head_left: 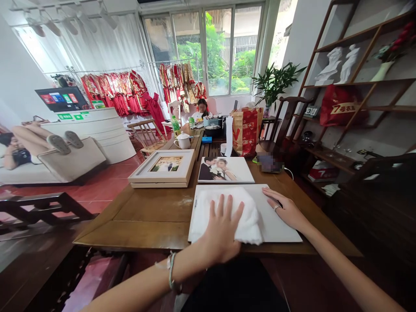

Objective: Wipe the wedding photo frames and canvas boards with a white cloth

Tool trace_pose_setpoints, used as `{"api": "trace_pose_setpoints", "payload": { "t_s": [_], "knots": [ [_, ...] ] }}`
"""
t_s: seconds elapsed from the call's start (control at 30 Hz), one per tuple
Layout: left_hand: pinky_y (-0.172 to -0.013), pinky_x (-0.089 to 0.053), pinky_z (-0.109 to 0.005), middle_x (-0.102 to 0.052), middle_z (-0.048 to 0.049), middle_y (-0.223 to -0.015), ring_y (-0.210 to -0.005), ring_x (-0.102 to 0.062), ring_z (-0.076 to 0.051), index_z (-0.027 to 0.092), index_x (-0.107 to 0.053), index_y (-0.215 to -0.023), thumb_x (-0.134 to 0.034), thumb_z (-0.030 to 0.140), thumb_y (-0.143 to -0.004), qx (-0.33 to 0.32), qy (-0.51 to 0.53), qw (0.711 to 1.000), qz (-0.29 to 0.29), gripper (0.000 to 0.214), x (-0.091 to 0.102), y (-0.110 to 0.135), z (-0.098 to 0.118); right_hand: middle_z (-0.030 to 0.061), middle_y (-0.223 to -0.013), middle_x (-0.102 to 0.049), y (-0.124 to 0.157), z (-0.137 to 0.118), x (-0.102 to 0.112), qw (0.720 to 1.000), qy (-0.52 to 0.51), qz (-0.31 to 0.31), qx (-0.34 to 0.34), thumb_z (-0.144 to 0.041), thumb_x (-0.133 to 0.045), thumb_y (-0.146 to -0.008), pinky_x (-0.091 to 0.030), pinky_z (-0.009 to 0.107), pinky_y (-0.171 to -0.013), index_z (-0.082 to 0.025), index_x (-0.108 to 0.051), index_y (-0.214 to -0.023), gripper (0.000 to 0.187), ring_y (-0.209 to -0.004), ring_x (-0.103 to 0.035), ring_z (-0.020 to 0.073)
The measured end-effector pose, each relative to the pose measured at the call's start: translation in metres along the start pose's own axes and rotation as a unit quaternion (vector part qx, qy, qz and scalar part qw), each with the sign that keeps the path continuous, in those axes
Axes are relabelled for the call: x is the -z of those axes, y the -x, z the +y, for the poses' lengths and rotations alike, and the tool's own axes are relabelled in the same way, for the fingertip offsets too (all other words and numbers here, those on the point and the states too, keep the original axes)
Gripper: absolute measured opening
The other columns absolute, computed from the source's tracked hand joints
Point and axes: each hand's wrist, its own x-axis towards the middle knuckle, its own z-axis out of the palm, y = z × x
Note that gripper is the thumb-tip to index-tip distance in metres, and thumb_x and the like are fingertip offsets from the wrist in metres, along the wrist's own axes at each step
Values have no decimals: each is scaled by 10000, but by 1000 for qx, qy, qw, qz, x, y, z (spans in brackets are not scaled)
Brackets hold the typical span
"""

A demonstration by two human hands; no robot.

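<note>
My left hand (221, 229) lies flat with spread fingers on a folded white cloth (250, 216). Under the cloth is a pale flat panel (279, 232) at the table's near edge. On the panel's right side rests my right hand (286, 209), a ring on one finger, its fingers stretched out along the edge. Just beyond the panel lies a printed wedding photo panel (227, 170). To its left, a framed wedding photo (164, 167) in a thick white frame lies on the table. The panel's underside is hidden.
The wooden table (139, 216) also bears a white lidded cup (182, 141), a green-labelled bottle (176, 128), a red and tan paper bag (245, 130) and a phone-like item with a cable (269, 162). One person sits at the far end; another lies on a sofa (65, 160).
</note>
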Motion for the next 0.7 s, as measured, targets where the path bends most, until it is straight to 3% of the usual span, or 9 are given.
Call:
{"api": "trace_pose_setpoints", "payload": {
  "t_s": [0.13,0.23,0.33,0.53,0.63,0.7],
  "knots": [
    [-1006,26,-640,109,-166,-1482,-1297,169,-411,189,17,-1439,-583,332,-637,-35,26,998,-39,1012,6,32,17,52,-1294,-542,0,0,-1,1000,-5,3,-5,-290,-467,-830,-300,452,-1080,-233,-602,-1155,357,-1250,-432,242],
    [-1017,0,-625,87,-151,-1489,-1309,143,-399,205,10,-1439,-569,296,-639,-32,32,996,-75,992,13,33,17,51,-1295,-541,0,1,-1,1000,-7,4,-2,-287,-471,-829,-295,452,-1081,-237,-602,-1155,354,-1248,-435,242],
    [-1036,-30,-591,19,-140,-1499,-1328,99,-377,214,-15,-1439,-546,301,-674,-24,17,997,-65,936,14,14,4,52,-1299,-538,0,1,-1,1000,-5,2,0,-295,-474,-831,-299,456,-1076,-239,-596,-1163,358,-1245,-439,245],
    [-1020,-115,-590,-117,-180,-1480,-1330,-42,-405,177,-97,-1435,-477,386,-775,23,-22,999,-7,790,5,-50,-24,67,-1323,-511,-1,0,2,1000,6,-11,-6,-306,-455,-842,-313,458,-1068,-219,-577,-1190,379,-1252,-428,254],
    [-1003,-117,-616,-148,-187,-1470,-1321,-67,-426,179,-125,-1430,-485,389,-773,44,-31,998,24,778,2,-64,-20,68,-1322,-512,-1,-1,2,1000,7,-13,-5,-306,-455,-840,-314,463,-1067,-219,-577,-1191,381,-1257,-420,259],
    [-1007,-77,-626,-131,-183,-1475,-1324,-36,-424,183,-148,-1425,-508,406,-758,24,-40,998,42,791,0,-58,-8,74,-1317,-516,-1,0,2,1000,6,-10,-4,-307,-457,-838,-314,463,-1066,-212,-580,-1189,384,-1258,-419,261]
  ]
}}
